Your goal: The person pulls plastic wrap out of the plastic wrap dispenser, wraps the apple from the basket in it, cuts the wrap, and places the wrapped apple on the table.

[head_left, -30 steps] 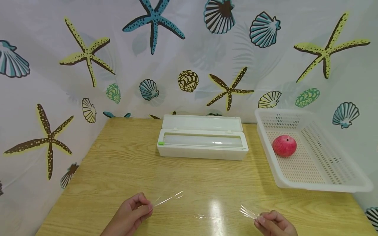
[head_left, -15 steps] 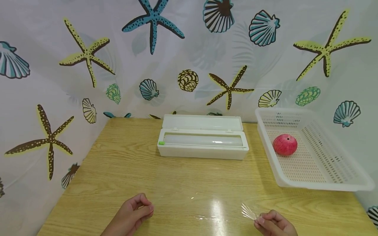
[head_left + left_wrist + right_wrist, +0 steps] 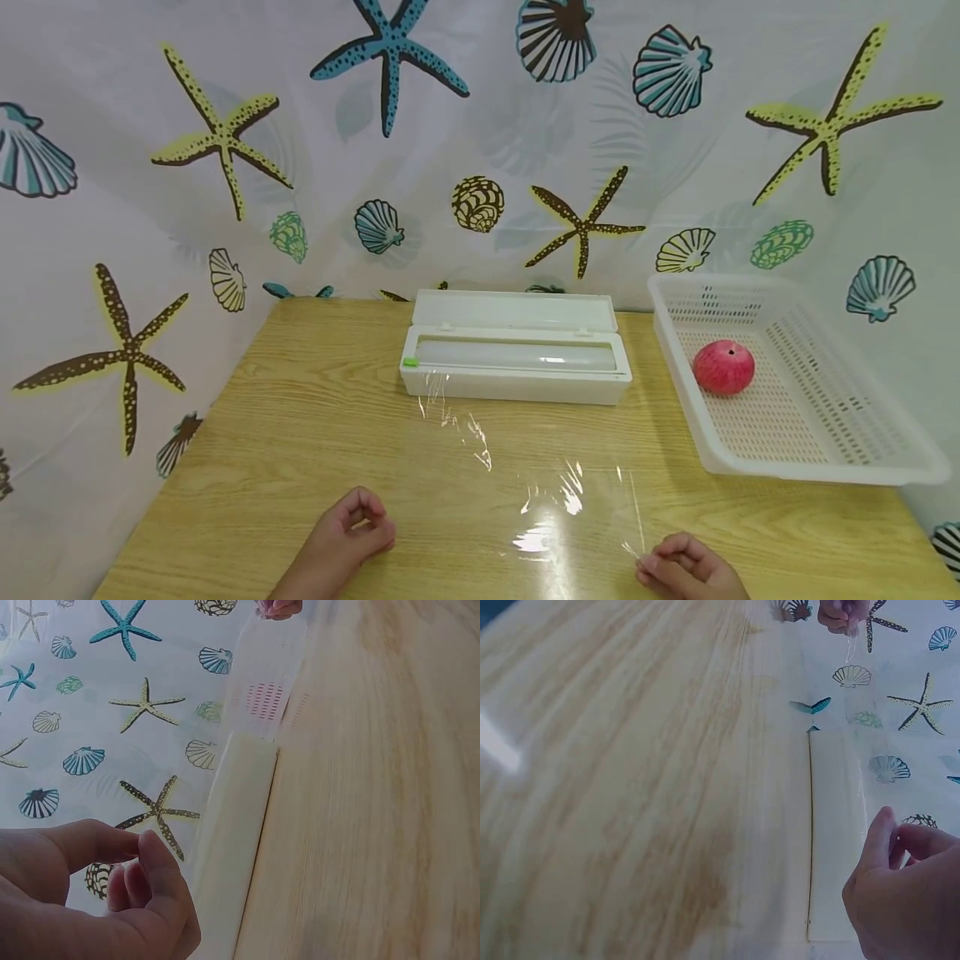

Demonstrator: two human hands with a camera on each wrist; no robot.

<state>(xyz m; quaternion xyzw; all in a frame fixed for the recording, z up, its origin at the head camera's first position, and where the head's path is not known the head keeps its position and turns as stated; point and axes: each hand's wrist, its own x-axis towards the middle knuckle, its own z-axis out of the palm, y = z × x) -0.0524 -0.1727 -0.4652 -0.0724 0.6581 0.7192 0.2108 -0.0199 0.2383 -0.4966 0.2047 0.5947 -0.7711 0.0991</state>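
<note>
A sheet of clear cling film (image 3: 572, 493) spans the space between my two hands, showing mostly as bright glints and creases over the wooden table. My left hand (image 3: 341, 533) pinches one side of it between thumb and index finger. On the other side, my right hand (image 3: 688, 567) pinches a gathered corner, with thin creases fanning from the fingertips. Behind the film stands a white cling film dispenser (image 3: 513, 387), its lid (image 3: 513, 312) raised and the roll (image 3: 510, 356) visible inside. A green slider (image 3: 410, 362) sits at the left end of its front edge.
To the right stands a white plastic basket (image 3: 684, 400) with a red apple (image 3: 723, 367) in it. A curtain (image 3: 450, 133) printed with starfish and shells hangs along the back and sides of the wooden table (image 3: 300, 433).
Glints on the film have spread from short streaks near my hands to a wide area reaching the dispenser. My left hand has shifted slightly right, my right hand slightly left.
</note>
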